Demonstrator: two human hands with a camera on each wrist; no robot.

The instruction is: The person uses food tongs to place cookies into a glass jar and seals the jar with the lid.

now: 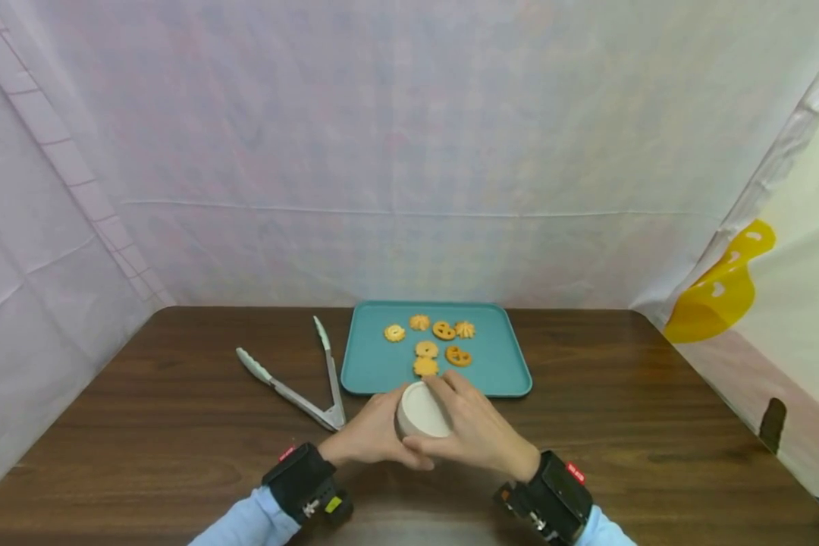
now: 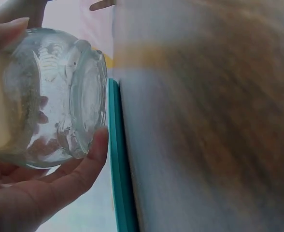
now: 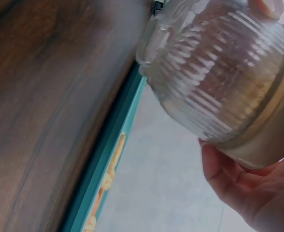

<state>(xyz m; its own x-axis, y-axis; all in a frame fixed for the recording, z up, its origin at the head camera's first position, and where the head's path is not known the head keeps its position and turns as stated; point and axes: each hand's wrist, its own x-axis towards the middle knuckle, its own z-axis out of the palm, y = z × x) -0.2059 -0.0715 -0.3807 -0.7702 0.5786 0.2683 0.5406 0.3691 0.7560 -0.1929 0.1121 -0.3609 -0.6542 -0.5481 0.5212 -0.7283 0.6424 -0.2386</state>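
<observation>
Both hands hold a clear glass jar [image 2: 50,96] with a pale cream lid [image 1: 423,409], just in front of the tray. The left hand [image 1: 375,434] curls its fingers round the glass, with a fingertip near the jar's base in the left wrist view. From the other side, the right hand [image 1: 474,425] grips the lid, its thumb and fingers on opposite edges. Ribbed glass shows in the right wrist view, and the jar stands upright with its base over the wooden table. In the head view the lid and hands hide the glass body.
Beyond the hands lies a teal tray [image 1: 501,371] with several cookies [image 1: 426,349] and pretzel-shaped ones [image 1: 459,356]. Spread tongs [image 1: 334,415] with pale tips rest on the table [image 1: 177,425] left of the tray. A pale cloth [image 1: 396,152] hangs behind.
</observation>
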